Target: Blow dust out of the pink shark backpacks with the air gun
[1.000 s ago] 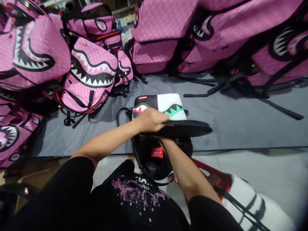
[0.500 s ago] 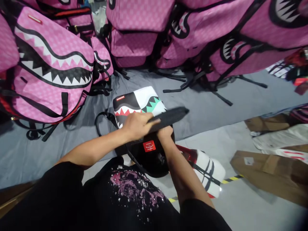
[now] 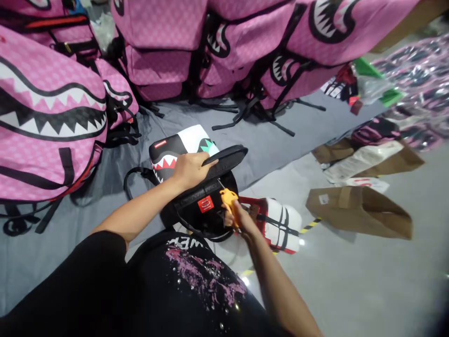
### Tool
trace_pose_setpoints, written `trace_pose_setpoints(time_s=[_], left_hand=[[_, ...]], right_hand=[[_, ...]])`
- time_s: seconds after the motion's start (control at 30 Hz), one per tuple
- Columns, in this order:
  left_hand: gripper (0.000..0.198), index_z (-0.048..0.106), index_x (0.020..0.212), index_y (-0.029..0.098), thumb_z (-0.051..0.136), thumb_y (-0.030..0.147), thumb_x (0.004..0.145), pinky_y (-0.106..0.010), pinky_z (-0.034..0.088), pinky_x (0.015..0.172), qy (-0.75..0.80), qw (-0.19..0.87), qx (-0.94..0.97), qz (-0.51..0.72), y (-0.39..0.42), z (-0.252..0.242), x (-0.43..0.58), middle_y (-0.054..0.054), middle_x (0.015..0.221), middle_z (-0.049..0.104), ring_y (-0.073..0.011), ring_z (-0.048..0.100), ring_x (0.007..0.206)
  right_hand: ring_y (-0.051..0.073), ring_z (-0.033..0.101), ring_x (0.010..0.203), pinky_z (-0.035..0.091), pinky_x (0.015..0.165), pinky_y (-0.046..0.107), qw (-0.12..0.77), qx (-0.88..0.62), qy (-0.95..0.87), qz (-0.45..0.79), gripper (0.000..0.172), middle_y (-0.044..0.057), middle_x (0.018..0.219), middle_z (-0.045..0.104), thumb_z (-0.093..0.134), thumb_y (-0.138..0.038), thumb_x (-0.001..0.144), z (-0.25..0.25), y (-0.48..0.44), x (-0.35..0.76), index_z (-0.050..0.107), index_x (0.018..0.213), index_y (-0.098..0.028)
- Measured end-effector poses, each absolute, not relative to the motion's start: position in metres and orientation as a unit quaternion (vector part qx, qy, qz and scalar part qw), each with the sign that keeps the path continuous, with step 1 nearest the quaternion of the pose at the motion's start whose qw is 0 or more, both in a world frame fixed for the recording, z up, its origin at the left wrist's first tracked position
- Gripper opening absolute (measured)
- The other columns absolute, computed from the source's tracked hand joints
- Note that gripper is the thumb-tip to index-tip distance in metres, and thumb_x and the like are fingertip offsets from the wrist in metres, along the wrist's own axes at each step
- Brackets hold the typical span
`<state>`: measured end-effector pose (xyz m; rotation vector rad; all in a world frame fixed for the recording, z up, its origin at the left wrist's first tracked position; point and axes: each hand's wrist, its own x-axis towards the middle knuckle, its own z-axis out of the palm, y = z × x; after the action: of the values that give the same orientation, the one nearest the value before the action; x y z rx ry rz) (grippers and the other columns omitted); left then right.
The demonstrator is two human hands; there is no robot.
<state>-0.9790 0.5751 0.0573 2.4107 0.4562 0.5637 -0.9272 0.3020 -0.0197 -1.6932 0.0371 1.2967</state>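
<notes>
A small backpack (image 3: 166,146) with black and white panels and red and green shark teeth lies at the edge of the grey-covered surface, its dark inside facing me. My left hand (image 3: 191,169) is closed on the backpack's raised black flap (image 3: 229,159), tilting it up. Orange-handled scissors (image 3: 229,197) are gripped in my right hand (image 3: 242,217), their thin metal tip pointing up at the flap's underside. Whether the tip touches the fabric, I cannot tell. Below the flap a red label (image 3: 206,204) shows on the black material.
Pink shark-mouth backpacks (image 3: 161,23) line the back, and a large pink one (image 3: 45,107) stands at left. Straps trail over the grey cloth (image 3: 273,150). On the floor at right are a white bag with black straps (image 3: 284,224) and an open cardboard box (image 3: 358,210).
My right hand has left the flap and come down, now with orange scissors showing in it. My left hand still holds the flap. The view has swung to the right.
</notes>
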Motion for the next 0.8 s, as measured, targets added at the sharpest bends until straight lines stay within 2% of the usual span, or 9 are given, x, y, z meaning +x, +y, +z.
trace_pose_setpoints(time_s=[0.1, 0.17, 0.23, 0.4, 0.57, 0.63, 0.73, 0.8], left_hand=[[0.048, 0.055, 0.059, 0.019, 0.048, 0.05, 0.095, -0.026, 0.026, 0.053, 0.149, 0.293, 0.92, 0.212, 0.575, 0.063, -0.975, -0.001, 0.055, 0.057, -0.0137, 0.051, 0.052], [0.048, 0.052, 0.057, 0.019, 0.049, 0.05, 0.094, -0.026, 0.026, 0.053, 0.146, 0.294, 0.92, 0.217, 0.577, 0.064, -0.973, 0.0, 0.054, 0.055, -0.0127, 0.049, 0.051], [0.049, 0.049, 0.057, 0.019, 0.048, 0.051, 0.094, -0.025, 0.027, 0.054, 0.139, 0.298, 0.917, 0.225, 0.577, 0.063, -0.97, 0.0, 0.053, 0.053, -0.0118, 0.047, 0.05], [0.05, 0.047, 0.056, 0.019, 0.047, 0.053, 0.093, -0.025, 0.026, 0.053, 0.123, 0.305, 0.913, 0.241, 0.573, 0.056, -0.963, 0.001, 0.052, 0.048, -0.0108, 0.044, 0.05], [0.05, 0.052, 0.061, 0.019, 0.045, 0.057, 0.093, -0.025, 0.03, 0.055, 0.064, 0.299, 0.917, 0.258, 0.576, 0.053, -0.957, 0.002, 0.054, 0.048, -0.0106, 0.045, 0.051], [0.051, 0.055, 0.065, 0.019, 0.043, 0.059, 0.094, -0.025, 0.033, 0.056, 0.043, 0.291, 0.916, 0.273, 0.578, 0.05, -0.955, 0.001, 0.056, 0.051, -0.011, 0.047, 0.053], [0.051, 0.059, 0.069, 0.019, 0.042, 0.06, 0.094, -0.026, 0.035, 0.058, 0.019, 0.273, 0.92, 0.28, 0.579, 0.044, -0.95, 0.0, 0.059, 0.055, -0.0114, 0.051, 0.055], [0.05, 0.06, 0.071, 0.019, 0.043, 0.06, 0.094, -0.026, 0.036, 0.059, 0.008, 0.255, 0.927, 0.273, 0.577, 0.04, -0.945, -0.001, 0.061, 0.057, -0.012, 0.053, 0.057]], right_hand=[[0.007, 0.024, 0.037, 0.027, 0.039, 0.019, 0.615, -0.527, 0.095, 0.579, 0.061, -0.012, 0.044, 0.025, 0.058, -0.078, 0.075, -0.055, 0.31, -0.944, 0.056, 0.091, -0.019], [0.006, 0.024, 0.037, 0.03, 0.041, 0.019, 0.682, -0.474, 0.149, 0.537, 0.056, -0.013, 0.044, 0.025, 0.062, -0.074, 0.076, -0.072, 0.301, -0.956, 0.055, 0.091, -0.02], [0.007, 0.028, 0.037, 0.034, 0.043, 0.019, 0.709, -0.472, 0.204, 0.483, 0.054, -0.013, 0.044, 0.026, 0.058, -0.074, 0.079, -0.083, 0.29, -0.965, 0.052, 0.088, -0.021], [0.006, 0.029, 0.036, 0.034, 0.042, 0.019, 0.695, -0.456, 0.231, 0.506, 0.054, -0.012, 0.044, 0.029, 0.054, -0.073, 0.083, -0.098, 0.3, -0.967, 0.053, 0.09, -0.02], [0.004, 0.012, 0.034, 0.021, 0.038, 0.016, 0.718, -0.334, 0.14, 0.594, 0.044, -0.014, 0.042, 0.017, 0.053, -0.062, 0.091, -0.105, 0.322, -0.974, 0.056, 0.09, -0.018], [0.004, 0.009, 0.034, 0.02, 0.037, 0.015, 0.735, -0.299, 0.111, 0.599, 0.043, -0.014, 0.042, 0.016, 0.054, -0.061, 0.09, -0.109, 0.324, -0.978, 0.057, 0.09, -0.018], [0.003, 0.016, 0.034, 0.025, 0.038, 0.015, 0.722, -0.328, 0.106, 0.6, 0.047, -0.014, 0.042, 0.023, 0.06, -0.064, 0.085, -0.11, 0.322, -0.978, 0.058, 0.09, -0.017], [0.004, 0.023, 0.034, 0.028, 0.039, 0.017, 0.671, -0.374, 0.089, 0.634, 0.052, -0.013, 0.042, 0.029, 0.061, -0.066, 0.082, -0.104, 0.318, -0.969, 0.059, 0.09, -0.015]])
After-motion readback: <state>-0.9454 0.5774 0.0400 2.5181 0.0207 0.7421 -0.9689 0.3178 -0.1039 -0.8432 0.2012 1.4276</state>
